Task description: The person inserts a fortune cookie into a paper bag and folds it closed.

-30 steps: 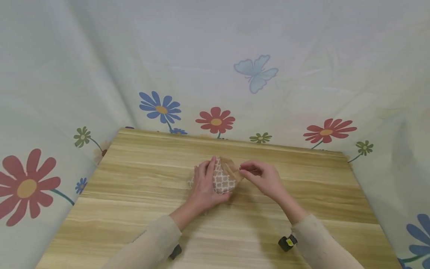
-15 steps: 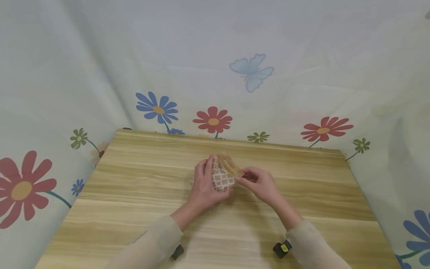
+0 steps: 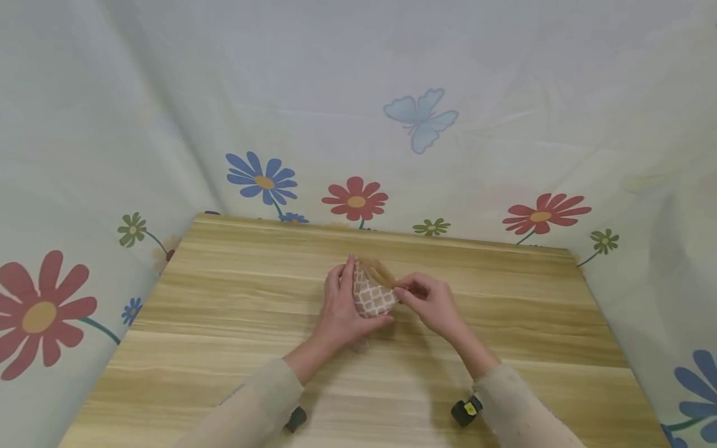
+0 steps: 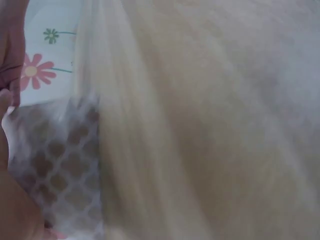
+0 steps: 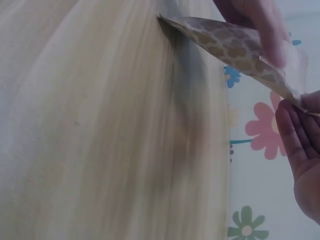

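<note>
A folded piece of brown-and-white lattice-patterned paper (image 3: 372, 297) stands partly raised off the wooden table (image 3: 224, 311) near its middle. My left hand (image 3: 340, 305) holds the paper's left side, fingers up along it and thumb under its near edge. My right hand (image 3: 428, 298) pinches the plain brown flap at the paper's right corner. The left wrist view shows the patterned paper (image 4: 60, 170) blurred and close. In the right wrist view the paper (image 5: 230, 47) tilts up from the table with fingertips (image 5: 260, 25) on its top edge.
A pale cloth printed with flowers and a butterfly (image 3: 421, 118) hangs close round the table's back and both sides. Small black wrist devices (image 3: 466, 410) sit by my beige sleeves near the front edge.
My right hand has moved left toward the left hand, bringing the brown flap closer against the patterned part. The left hand has stayed in place.
</note>
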Demonstrator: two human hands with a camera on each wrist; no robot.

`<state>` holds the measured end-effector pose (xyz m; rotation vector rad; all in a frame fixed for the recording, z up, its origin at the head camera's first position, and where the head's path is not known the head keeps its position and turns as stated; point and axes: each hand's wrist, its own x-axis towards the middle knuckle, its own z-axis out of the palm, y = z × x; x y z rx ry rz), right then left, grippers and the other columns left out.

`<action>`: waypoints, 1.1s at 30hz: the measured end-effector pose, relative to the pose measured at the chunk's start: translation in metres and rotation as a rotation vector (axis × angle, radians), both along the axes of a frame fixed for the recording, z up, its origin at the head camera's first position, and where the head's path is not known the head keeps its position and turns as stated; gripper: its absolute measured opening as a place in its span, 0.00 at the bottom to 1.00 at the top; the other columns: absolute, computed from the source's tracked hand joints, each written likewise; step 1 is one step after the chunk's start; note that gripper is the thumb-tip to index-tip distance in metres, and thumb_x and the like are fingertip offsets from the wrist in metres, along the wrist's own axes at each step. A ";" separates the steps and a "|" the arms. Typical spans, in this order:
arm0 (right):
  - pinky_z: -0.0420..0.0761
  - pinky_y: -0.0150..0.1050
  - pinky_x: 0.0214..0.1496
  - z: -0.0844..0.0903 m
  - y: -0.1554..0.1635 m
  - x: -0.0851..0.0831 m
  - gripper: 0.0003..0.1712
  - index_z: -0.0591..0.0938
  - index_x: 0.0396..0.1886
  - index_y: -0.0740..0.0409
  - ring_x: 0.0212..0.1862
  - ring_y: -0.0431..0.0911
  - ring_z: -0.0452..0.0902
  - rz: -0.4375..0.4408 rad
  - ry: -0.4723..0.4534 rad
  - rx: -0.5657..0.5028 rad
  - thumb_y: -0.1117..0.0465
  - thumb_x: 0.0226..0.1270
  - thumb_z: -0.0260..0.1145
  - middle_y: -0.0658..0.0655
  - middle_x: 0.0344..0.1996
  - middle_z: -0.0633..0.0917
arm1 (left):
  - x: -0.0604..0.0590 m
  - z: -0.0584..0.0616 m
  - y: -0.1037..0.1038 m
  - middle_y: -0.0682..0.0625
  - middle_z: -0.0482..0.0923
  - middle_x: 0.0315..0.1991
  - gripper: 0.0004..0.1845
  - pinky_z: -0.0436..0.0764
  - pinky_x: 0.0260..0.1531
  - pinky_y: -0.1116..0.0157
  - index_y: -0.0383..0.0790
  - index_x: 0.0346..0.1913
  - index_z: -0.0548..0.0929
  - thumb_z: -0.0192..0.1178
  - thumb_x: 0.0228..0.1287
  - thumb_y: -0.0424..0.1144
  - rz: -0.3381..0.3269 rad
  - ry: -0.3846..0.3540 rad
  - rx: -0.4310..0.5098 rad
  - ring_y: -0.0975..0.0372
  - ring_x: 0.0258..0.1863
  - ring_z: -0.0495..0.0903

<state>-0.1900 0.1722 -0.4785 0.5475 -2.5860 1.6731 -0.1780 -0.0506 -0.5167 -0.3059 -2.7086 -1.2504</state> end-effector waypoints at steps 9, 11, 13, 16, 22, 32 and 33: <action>0.87 0.35 0.45 0.019 0.007 -0.008 0.05 0.90 0.44 0.60 0.40 0.46 0.89 0.048 0.067 0.085 0.64 0.76 0.71 0.56 0.39 0.92 | -0.020 0.019 -0.030 0.39 0.72 0.73 0.36 0.71 0.74 0.46 0.38 0.80 0.68 0.66 0.77 0.47 -0.172 -0.130 0.397 0.47 0.73 0.72; 0.87 0.35 0.44 0.023 0.009 -0.010 0.05 0.90 0.45 0.59 0.40 0.45 0.88 0.057 0.067 0.099 0.63 0.77 0.70 0.55 0.39 0.92 | -0.024 0.022 -0.035 0.38 0.77 0.69 0.27 0.75 0.71 0.47 0.35 0.74 0.76 0.63 0.79 0.42 -0.201 -0.155 0.457 0.46 0.70 0.75; 0.86 0.35 0.44 0.026 0.010 -0.013 0.05 0.91 0.44 0.59 0.40 0.45 0.87 0.059 0.061 0.107 0.63 0.77 0.70 0.55 0.39 0.92 | -0.027 0.023 -0.038 0.38 0.82 0.63 0.21 0.78 0.68 0.48 0.33 0.68 0.80 0.63 0.79 0.40 -0.213 -0.166 0.478 0.47 0.65 0.79; 0.86 0.34 0.44 0.026 0.010 -0.015 0.06 0.90 0.45 0.60 0.41 0.45 0.87 0.057 0.040 0.103 0.63 0.78 0.69 0.56 0.40 0.92 | -0.030 0.021 -0.039 0.42 0.86 0.55 0.18 0.82 0.62 0.53 0.35 0.61 0.85 0.65 0.78 0.42 -0.181 -0.176 0.446 0.51 0.57 0.84; 0.87 0.34 0.45 0.016 0.008 -0.022 0.06 0.90 0.45 0.63 0.40 0.48 0.89 0.062 0.005 0.054 0.65 0.77 0.70 0.59 0.41 0.92 | -0.031 0.016 -0.030 0.49 0.84 0.41 0.17 0.80 0.43 0.61 0.41 0.47 0.89 0.68 0.75 0.53 -0.114 -0.226 0.396 0.58 0.41 0.79; 0.85 0.34 0.44 0.003 0.008 -0.026 0.06 0.90 0.45 0.61 0.38 0.43 0.86 0.038 -0.027 0.053 0.64 0.77 0.70 0.57 0.37 0.91 | -0.026 0.012 -0.022 0.52 0.71 0.26 0.20 0.70 0.29 0.66 0.41 0.27 0.74 0.69 0.75 0.46 -0.101 -0.248 0.340 0.61 0.29 0.69; 0.85 0.34 0.44 0.002 0.008 -0.027 0.06 0.90 0.44 0.62 0.38 0.43 0.85 0.038 -0.032 0.051 0.64 0.77 0.70 0.57 0.37 0.91 | -0.026 0.012 -0.022 0.52 0.70 0.25 0.20 0.69 0.29 0.66 0.41 0.27 0.74 0.69 0.75 0.45 -0.101 -0.244 0.324 0.61 0.29 0.68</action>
